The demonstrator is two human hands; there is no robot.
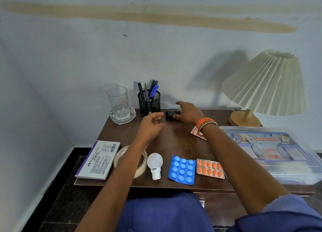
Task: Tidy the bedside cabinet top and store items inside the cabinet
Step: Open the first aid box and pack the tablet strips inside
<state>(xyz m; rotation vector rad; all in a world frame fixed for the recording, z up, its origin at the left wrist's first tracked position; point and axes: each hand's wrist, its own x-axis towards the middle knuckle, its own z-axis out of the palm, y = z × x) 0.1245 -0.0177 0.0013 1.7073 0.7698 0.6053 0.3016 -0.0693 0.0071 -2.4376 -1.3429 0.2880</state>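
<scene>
A dark wooden cabinet top [176,141] fills mid-frame against a pale, stained wall [87,48] — pill strips [182,170] lie along its lower edge. Both hands hover with loose, spread fingers: the left hand [150,125] empty, the right hand [188,112] over a small black case [171,113] — contact unclear.

- The right hand [189,112] carried a stack of bangles [205,125] at the wrist, orange beaded ones beside thin gold and green bands.
- A blue sleeve [287,209] with a frayed edge covered the right upper arm at 4 o'clock.
- The left hand [149,125] and forearm were bare.
- Blue cloth [162,214] of the same shade hung at 6 o'clock.
</scene>
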